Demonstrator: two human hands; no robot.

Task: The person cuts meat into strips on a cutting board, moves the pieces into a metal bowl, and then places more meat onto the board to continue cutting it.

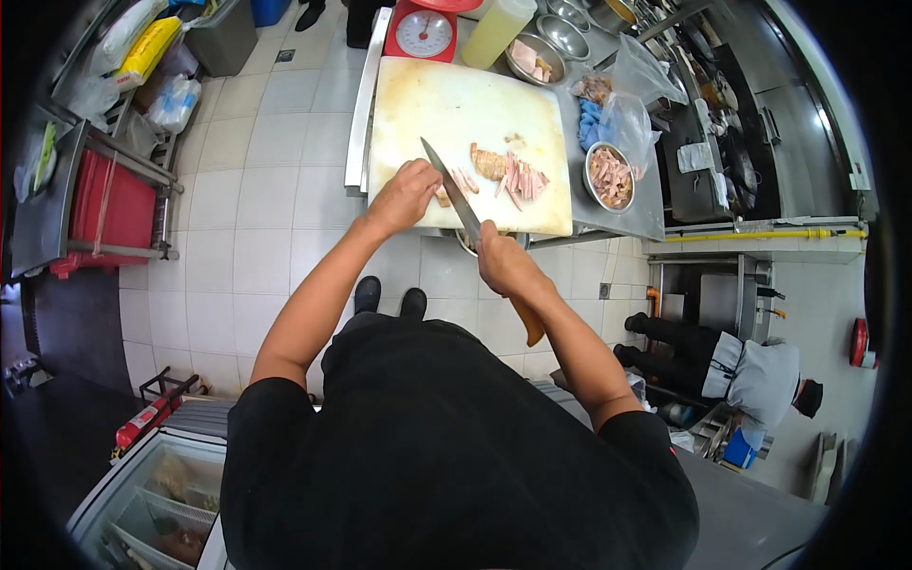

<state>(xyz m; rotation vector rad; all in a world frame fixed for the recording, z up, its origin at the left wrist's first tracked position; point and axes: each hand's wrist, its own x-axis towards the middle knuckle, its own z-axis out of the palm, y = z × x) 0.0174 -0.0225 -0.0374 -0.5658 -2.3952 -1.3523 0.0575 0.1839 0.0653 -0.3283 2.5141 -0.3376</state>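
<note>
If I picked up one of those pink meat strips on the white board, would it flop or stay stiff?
Probably floppy: the meat strips are thin and lie bent across each other on the cutting board. Likely light, being so narrow. Maybe slippery too: the cut faces beside the knife look moist.

The cutting board (456, 114) lies upper centre of the frame, sliced meat (518, 178) on its lower right part. My left hand (404, 195) is at its lower edge, my right hand (503, 261) below, the knife (451, 190) between. The scale (425, 33) stands above the board and a bowl (609, 178) just right.
</note>
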